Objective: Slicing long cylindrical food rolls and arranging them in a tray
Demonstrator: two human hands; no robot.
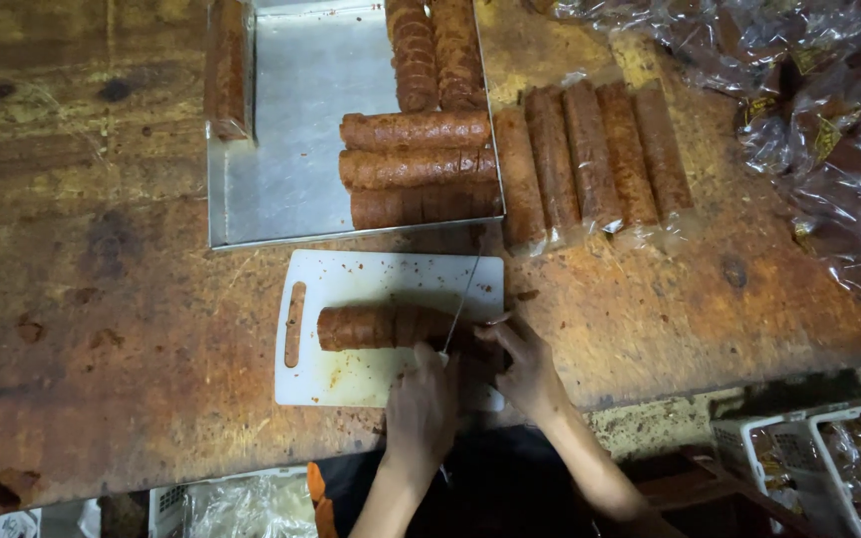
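Left hand (421, 403) grips the knife (462, 304), blade across the brown roll (381, 327); right hand (520, 364) pins the roll's end steady on the white cutting board (351, 384).

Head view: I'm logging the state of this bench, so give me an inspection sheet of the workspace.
Surface: worn, stained brown table, crumbs and smears around the work.
Job's things: white cutting board with a reddish-brown roll lying on it; knife blade set across the roll.
Clutter: metal tray with more rolls; five wrapped rolls beside it; clear plastic wrappers heaped at the far right.
Grips: left hand holds the knife handle; right hand steadies the roll's end.
Cables: nothing seen.
Surroundings: white crates with wrapped goods below the table edge.
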